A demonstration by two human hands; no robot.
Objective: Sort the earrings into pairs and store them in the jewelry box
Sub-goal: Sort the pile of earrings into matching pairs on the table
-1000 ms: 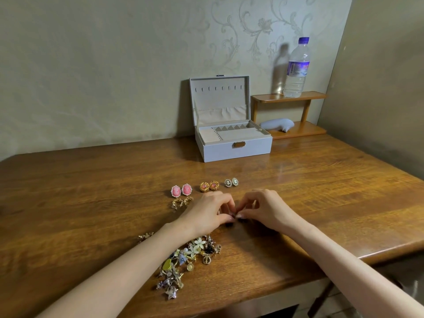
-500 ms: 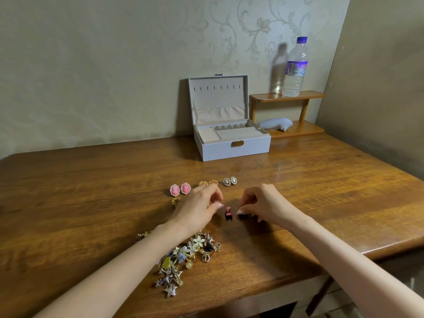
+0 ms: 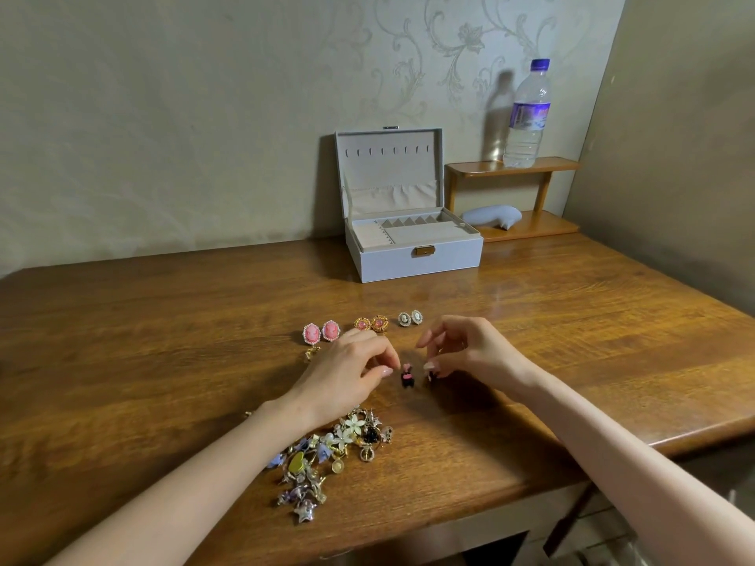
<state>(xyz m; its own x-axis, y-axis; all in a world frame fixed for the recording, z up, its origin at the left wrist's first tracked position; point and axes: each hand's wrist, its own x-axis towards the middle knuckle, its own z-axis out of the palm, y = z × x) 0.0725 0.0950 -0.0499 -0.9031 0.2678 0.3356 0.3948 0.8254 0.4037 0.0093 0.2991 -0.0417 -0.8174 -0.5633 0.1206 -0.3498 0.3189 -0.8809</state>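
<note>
Lying between hands (image 3: 347,373) (image 3: 470,353), black earring (image 3: 406,375)

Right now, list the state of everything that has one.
Box: lid open.
Bottle: upright, capped.
Pink pair: matched, side by side.
Gold pair: matched, side by side.
White pair: matched, side by side.
Black earring: lying free.
Pile: unsorted.
Left hand: holds nothing.
Right hand: touches second black earring, grip unclear.

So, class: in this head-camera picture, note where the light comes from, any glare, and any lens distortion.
Head view: the water bottle throws a dark shadow leftward on the wall, so light likely comes from the right; soft glare sits on the glossy table just before the jewelry box; the wide lens makes the upright bottle and the wall corner lean.
</note>
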